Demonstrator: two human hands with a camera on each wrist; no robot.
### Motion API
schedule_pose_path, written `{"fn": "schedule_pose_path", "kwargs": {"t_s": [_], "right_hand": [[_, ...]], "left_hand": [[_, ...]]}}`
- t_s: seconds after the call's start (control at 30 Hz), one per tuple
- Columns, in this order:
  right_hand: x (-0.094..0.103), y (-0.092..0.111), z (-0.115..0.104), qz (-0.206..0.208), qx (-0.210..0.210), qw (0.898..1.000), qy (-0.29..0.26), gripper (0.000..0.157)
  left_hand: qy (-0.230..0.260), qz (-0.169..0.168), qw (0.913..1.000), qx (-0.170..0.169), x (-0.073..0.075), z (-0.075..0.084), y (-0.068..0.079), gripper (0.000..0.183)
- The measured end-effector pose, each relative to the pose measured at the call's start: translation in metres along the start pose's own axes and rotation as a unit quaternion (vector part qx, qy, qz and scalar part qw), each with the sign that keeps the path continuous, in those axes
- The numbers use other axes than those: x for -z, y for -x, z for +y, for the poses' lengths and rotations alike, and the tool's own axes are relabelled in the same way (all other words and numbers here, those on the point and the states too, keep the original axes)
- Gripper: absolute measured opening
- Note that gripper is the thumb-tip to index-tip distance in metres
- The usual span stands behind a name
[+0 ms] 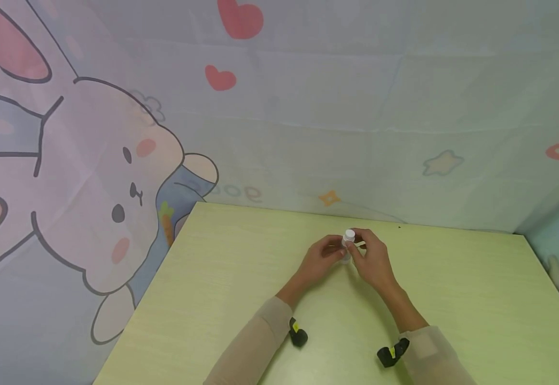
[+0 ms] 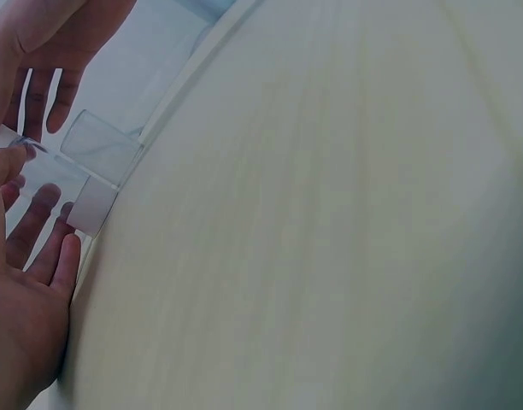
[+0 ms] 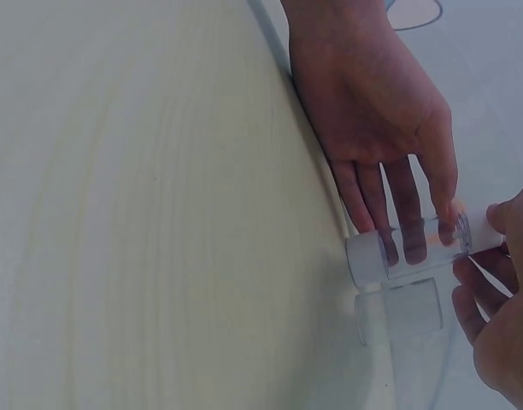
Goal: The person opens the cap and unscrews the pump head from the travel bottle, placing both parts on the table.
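A clear bottle (image 3: 409, 250) with a white cap (image 1: 349, 233) stands upright on the table between both hands, its white bottom part (image 3: 366, 259) at the tabletop. From the left, my left hand (image 1: 319, 259) holds the clear body, thumb on one side and fingers on the other. My right hand (image 1: 372, 260) pinches the cap end between thumb and fingers. Close beside the bottle, a short clear cylinder (image 3: 404, 309) shows in both wrist views; in the head view the hands hide it.
The pale yellow-green table (image 1: 212, 251) ends at a hanging cloth (image 1: 308, 117) printed with a rabbit and hearts. Black wrist cameras (image 1: 299, 334) are strapped near each beige sleeve (image 1: 253, 345). A tiny dark speck (image 1: 399, 227) lies near the back edge.
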State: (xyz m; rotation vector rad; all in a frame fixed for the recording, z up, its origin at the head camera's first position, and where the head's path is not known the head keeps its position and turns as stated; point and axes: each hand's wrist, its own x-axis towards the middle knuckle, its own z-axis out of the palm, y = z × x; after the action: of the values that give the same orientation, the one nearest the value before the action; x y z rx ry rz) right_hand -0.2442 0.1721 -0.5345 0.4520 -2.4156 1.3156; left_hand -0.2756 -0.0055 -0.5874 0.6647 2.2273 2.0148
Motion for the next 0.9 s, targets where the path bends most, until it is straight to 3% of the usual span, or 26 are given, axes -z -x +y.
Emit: {"fn": "schedule_pose_path", "kwargs": {"t_s": [0.3, 0.53, 0.73, 0.9], "right_hand": [[-0.0015, 0.0000, 0.0001, -0.002, -0.004, 1.000, 0.000, 0.033], [-0.0018, -0.0009, -0.0022, -0.009, -0.041, 0.999, -0.007, 0.036], [0.0005, -0.0038, -0.0074, 0.016, -0.075, 0.997, 0.007, 0.036], [0.0023, -0.0056, -0.0084, 0.011, -0.085, 0.996, 0.011, 0.033]], "left_hand": [[0.002, -0.005, 1.0000, -0.005, 0.0013, -0.0011, -0.0014, 0.036], [0.006, -0.006, 0.9998, -0.016, 0.0006, -0.0032, -0.0018, 0.034], [0.003, -0.004, 1.0000, -0.004, -0.0002, -0.0027, -0.0015, 0.033], [-0.004, 0.001, 1.0000, 0.001, -0.0003, -0.0020, -0.0007, 0.034]]}}
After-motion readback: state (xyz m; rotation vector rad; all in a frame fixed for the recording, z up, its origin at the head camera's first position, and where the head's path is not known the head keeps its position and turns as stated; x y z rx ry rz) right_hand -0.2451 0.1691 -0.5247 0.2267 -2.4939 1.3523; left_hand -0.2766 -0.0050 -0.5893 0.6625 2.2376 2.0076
